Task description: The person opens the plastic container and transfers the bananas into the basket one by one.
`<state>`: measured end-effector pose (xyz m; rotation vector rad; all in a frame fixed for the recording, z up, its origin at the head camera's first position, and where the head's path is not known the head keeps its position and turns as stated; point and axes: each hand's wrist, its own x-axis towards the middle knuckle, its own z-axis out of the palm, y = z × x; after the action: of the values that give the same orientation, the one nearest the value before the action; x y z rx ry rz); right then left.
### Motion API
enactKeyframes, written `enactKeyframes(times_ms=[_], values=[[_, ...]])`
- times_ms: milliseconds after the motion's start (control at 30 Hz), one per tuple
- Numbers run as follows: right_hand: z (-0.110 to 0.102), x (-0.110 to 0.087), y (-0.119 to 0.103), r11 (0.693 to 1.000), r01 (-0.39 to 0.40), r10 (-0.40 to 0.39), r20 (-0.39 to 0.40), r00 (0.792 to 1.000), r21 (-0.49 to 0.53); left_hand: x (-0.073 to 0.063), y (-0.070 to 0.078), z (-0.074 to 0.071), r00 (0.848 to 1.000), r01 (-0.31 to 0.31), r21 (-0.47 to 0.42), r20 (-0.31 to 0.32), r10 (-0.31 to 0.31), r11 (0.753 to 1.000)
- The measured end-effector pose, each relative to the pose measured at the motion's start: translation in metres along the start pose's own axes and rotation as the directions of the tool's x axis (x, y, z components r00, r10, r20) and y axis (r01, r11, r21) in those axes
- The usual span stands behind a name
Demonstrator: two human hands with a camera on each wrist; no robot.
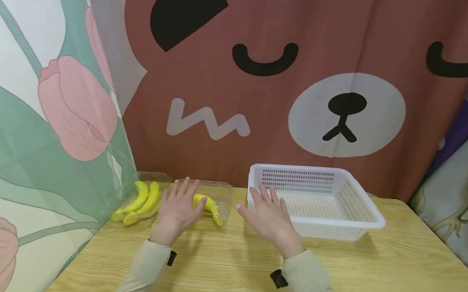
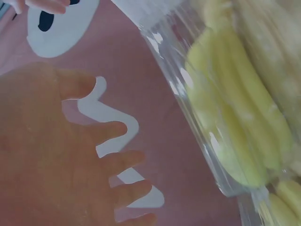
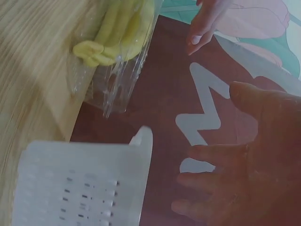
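My left hand [image 1: 178, 211] is held out with fingers straight and spread, holding nothing. In the head view it overlaps a clear plastic box [image 1: 225, 192] with a bunch of bananas [image 1: 208, 203] in it. Left of it, more bananas [image 1: 142, 201] lie in a second clear box [image 1: 152, 175]. My right hand [image 1: 271, 218], fingers also spread and holding nothing, overlaps the left end of a white slatted basket [image 1: 315, 228]. The left wrist view shows the bananas [image 2: 235, 103] through the clear plastic. In the right wrist view, the right hand [image 3: 235, 160] appears beside the basket [image 3: 80, 179].
All the boxes and the basket stand toward the back of a wooden table [image 1: 221, 276]. Behind it hangs a brown curtain [image 1: 199, 156] with a bear print. A tulip-patterned curtain [image 1: 58, 171] borders the left side.
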<state>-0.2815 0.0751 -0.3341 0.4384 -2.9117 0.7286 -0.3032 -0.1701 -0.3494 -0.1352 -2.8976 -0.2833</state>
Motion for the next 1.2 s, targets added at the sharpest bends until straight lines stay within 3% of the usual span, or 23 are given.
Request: enactKeyframes(times_ms=[233, 500, 767, 1033, 1200], values=[[0.012, 0.009, -0.015, 0.999, 0.019, -0.018, -0.036, 0.999, 0.034, 0.002, -0.018, 0.002, 1.0, -0.002, 0.002, -0.008, 0.002, 1.0], [0.033, 0.023, -0.019, 0.986, 0.109, -0.096, -0.11, 0.989, 0.127, 0.011, -0.043, 0.012, 0.997, -0.066, -0.094, -0.049, 0.062, 0.993], [0.056, 0.032, -0.018, 0.946, 0.193, -0.157, -0.154, 0.976, 0.26, 0.021, -0.068, 0.03, 0.991, -0.131, -0.278, -0.049, 0.122, 0.952], [0.072, 0.037, -0.015, 0.933, 0.198, -0.166, -0.127, 0.978, 0.301, 0.023, -0.087, 0.042, 0.98, -0.199, -0.372, -0.081, 0.181, 0.907], [0.082, 0.04, -0.012, 0.94, 0.177, -0.156, -0.093, 0.983, 0.291, 0.023, -0.095, 0.047, 0.985, -0.171, -0.41, -0.048, 0.166, 0.896]])
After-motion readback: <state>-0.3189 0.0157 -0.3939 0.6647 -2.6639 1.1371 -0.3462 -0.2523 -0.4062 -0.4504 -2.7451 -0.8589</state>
